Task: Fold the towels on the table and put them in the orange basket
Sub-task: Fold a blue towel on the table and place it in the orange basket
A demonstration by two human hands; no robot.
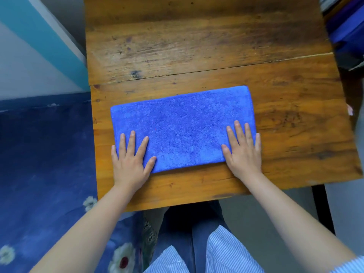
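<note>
A: Starting closest to the camera, what's there?

B: A striped blue-and-white shirt hem (220, 251) over dark jeans (177, 229), and two bare forearms reaching forward. To the left lies a dark blue floral cloth (43, 174).

A: And the hands?

B: Two. The left hand (130, 160) lies flat on the near left corner of the blue towel (183, 123), fingers straight and spread apart, its heel on the bare wood. The right hand (244, 152) lies flat on the near right corner, fingers straight and slightly fanned, little finger at the towel's right edge.

A: How many towels?

B: One in view. It is folded into a long rectangle and lies flat on the near half of the wooden table (197, 46), slightly skewed, its right end farther away than its left.

A: Beyond that?

B: One seam crosses the tabletop just behind the towel. At the far right stands a blue object (346, 26), cut off by the edge. At the far left there's a teal and white wall (29, 46)
</note>
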